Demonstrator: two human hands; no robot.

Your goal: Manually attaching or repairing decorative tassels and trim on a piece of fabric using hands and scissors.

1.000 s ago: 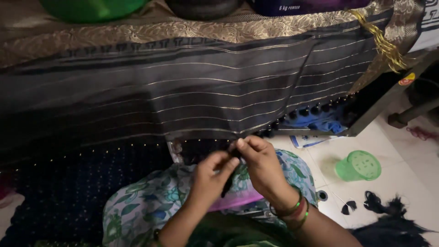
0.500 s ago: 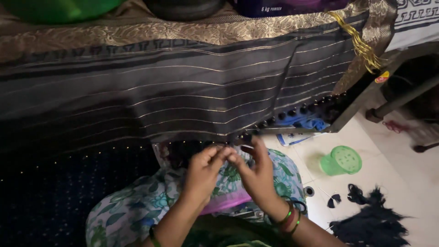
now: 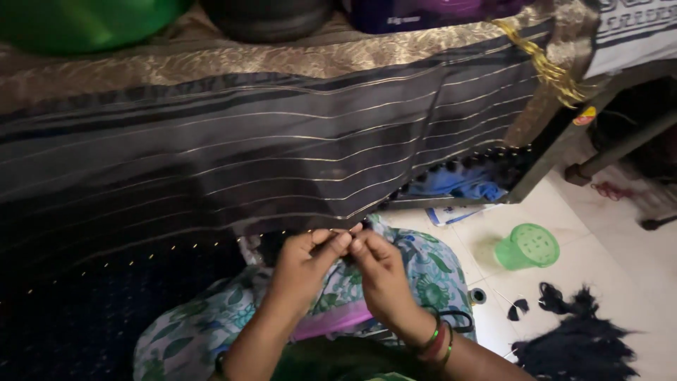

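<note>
Pale tiled floor [image 3: 599, 282] beside her; left hand [image 3: 303, 264] and right hand [image 3: 377, 271] pinch the dark striped cloth's [image 3: 247, 162] edge, fingertips closed narrowly together

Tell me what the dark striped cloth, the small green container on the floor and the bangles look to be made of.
Dark striped cloth: woven fabric, probably silky, judging by its sheen and thin gold lines. Green container: translucent moulded plastic with a perforated lid. Bangles on the right hand: glossy, likely glass or plastic; can't tell which.
</note>
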